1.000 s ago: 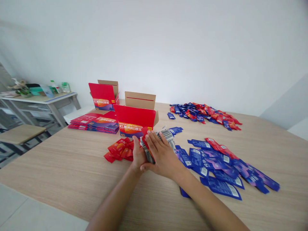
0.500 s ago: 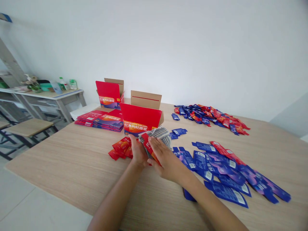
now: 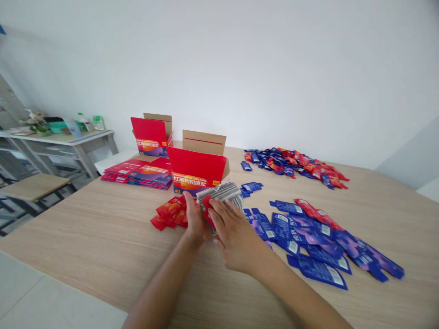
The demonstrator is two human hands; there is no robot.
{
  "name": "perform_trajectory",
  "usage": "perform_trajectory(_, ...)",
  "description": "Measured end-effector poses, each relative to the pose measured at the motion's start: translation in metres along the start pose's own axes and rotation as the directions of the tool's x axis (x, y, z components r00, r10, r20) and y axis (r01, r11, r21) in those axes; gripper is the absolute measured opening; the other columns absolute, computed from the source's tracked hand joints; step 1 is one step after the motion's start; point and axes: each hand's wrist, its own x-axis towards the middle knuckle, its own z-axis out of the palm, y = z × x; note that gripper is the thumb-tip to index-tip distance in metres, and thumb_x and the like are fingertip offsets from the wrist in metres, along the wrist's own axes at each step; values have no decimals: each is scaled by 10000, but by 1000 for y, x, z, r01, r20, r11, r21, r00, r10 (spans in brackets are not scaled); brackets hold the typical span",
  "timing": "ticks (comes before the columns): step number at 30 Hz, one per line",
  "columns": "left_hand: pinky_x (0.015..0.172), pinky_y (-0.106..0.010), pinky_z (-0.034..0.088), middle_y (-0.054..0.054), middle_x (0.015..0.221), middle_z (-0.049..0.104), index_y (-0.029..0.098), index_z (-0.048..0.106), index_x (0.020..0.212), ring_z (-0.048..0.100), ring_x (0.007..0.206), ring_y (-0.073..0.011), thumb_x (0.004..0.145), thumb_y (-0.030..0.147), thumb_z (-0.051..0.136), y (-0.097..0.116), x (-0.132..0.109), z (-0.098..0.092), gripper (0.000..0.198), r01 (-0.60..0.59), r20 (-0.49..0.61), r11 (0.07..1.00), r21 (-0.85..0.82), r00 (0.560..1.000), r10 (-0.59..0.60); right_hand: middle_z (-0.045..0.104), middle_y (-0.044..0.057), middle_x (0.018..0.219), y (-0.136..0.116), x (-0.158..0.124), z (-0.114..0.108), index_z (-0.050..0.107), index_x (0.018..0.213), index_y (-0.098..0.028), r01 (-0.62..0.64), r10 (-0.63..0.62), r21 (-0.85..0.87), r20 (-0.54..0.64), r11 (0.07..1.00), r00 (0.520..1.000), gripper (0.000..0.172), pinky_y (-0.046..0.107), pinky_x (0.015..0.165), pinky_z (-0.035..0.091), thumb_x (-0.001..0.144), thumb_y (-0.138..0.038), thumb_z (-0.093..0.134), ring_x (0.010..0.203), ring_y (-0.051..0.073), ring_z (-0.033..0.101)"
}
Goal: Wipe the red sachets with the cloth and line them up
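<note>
My left hand (image 3: pixel 196 221) is closed around a grey-and-white striped cloth (image 3: pixel 230 191), its thumb up along the near-left side. A red sachet (image 3: pixel 207 208) lies against the cloth, partly hidden under my fingers. My right hand (image 3: pixel 236 235) presses over the sachet and cloth from the right with its fingers bent. Just left of my hands, several red sachets (image 3: pixel 170 211) lie in a small heap on the table. Directly behind the hands stands a red carton (image 3: pixel 197 167) with its flaps raised.
A second open carton (image 3: pixel 149 131) stands behind a stack of flat printed cartons (image 3: pixel 139 173). To the right, blue pouches (image 3: pixel 302 228) with a few red ones are spread out. Farther back is a mixed sachet pile (image 3: pixel 295 163). A stool (image 3: pixel 36 186) is beyond the table's left edge.
My right hand has slid up over the red sachet, covering more of it. The whole view has shifted slightly, moving things a little left.
</note>
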Motion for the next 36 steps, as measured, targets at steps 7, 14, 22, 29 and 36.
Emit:
perform_trajectory(7, 1153, -484, 332, -218, 1198, 684, 58, 643, 1220, 560, 1270, -348, 838, 824, 228, -8, -2, -8, 951, 136, 18, 991, 8, 991, -136, 130, 219, 1629, 4, 6, 8, 204, 1541, 1, 35, -33, -54, 25, 998, 999, 891, 537, 1242, 69, 731, -145, 544, 1519, 312, 74)
perform_trajectory(14, 1173, -460, 299, -202, 1265, 657, 80, 580, 1326, 541, 1299, -319, 858, 806, 159, 2, 4, -6, 962, 23, 3, 1000, -20, 1000, -23, 168, 277, 1596, 2, 9, 15, 264, 1506, 66, 55, -55, -113, 4, 992, 998, 815, 530, 1231, 184, 767, -152, 532, 1507, 351, 118)
perform_trajectory(22, 1162, -463, 318, -191, 1257, 668, 86, 589, 1327, 526, 1314, -317, 854, 808, 95, 2, 9, -7, 995, 0, -19, 998, -64, 1000, -2, 150, 250, 1609, 9, 5, 10, 274, 1513, 32, 87, -83, -24, 140, 996, 987, 855, 498, 1226, 223, 690, -26, 497, 1512, 316, 77)
perform_trajectory(29, 1163, -470, 321, -169, 1255, 676, 115, 626, 1280, 531, 1309, -318, 848, 813, 253, 1, 11, -14, 901, -4, 27, 1000, -25, 1000, 4, 111, 196, 1627, 23, 1, 3, 201, 1552, -43, 108, -121, 117, 115, 987, 986, 709, 474, 1229, 219, 872, -63, 398, 1520, 221, 30)
perform_trajectory(36, 1158, -468, 323, -172, 1295, 653, 114, 584, 1330, 533, 1308, -319, 879, 760, 314, -6, 14, -19, 833, -1, 39, 1000, -5, 999, 1, 245, 220, 1597, 21, 9, 6, 385, 1484, -45, 64, -65, 48, 33, 997, 997, 550, 523, 1227, 165, 1025, -348, 404, 1508, 271, 169)
